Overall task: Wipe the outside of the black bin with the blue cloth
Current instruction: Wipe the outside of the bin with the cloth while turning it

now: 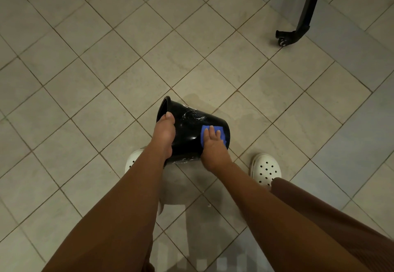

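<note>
**Bin tipped on its side, cloth flat against it**

The black bin lies tipped over the tiled floor, mouth toward ten o'clock. The left hand is clamped on its rim. The right hand, fingers spread, presses the blue cloth to the wall. White clogs sit at four and eight o'clock.

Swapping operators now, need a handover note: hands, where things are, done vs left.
Left hand: grip shut on the rim of the black bin, holding it tipped on its side above the tiled floor.
Right hand: pressed flat on the blue cloth against the bin's outer wall near the base.
Done: wiping is underway.
Left: white smears show on the upper wall; the underside is hidden, so check it.
</note>
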The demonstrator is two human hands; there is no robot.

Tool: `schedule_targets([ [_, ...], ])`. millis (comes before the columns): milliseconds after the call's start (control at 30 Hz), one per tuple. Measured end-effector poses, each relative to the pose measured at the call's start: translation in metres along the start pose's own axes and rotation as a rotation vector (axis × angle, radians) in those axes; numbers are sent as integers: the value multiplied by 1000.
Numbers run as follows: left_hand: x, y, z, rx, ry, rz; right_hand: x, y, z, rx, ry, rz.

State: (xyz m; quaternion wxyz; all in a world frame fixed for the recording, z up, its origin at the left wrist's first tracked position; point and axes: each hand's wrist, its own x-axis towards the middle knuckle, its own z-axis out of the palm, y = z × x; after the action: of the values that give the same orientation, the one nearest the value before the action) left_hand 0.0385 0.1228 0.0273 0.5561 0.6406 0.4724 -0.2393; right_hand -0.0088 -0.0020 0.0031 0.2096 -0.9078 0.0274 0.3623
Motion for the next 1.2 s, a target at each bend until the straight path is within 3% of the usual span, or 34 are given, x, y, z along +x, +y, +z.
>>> schedule_targets([
  [167, 1, 0, -2, -7, 13, -19, 5, 2, 3, 4, 30, -102],
  [433, 0, 0, -1, 15, -48, 5, 3, 8, 2, 170, 2, 132],
  [667, 1, -2, -2, -36, 7, 3, 4, 7, 11, 84, 81, -102],
  [933, 3, -2, 0, 5, 14, 18, 6, 14, 6, 214, 23, 121],
  [1200, 4, -2, -2, -31, 31, 6, 11, 16, 7, 174, 83, -66],
])
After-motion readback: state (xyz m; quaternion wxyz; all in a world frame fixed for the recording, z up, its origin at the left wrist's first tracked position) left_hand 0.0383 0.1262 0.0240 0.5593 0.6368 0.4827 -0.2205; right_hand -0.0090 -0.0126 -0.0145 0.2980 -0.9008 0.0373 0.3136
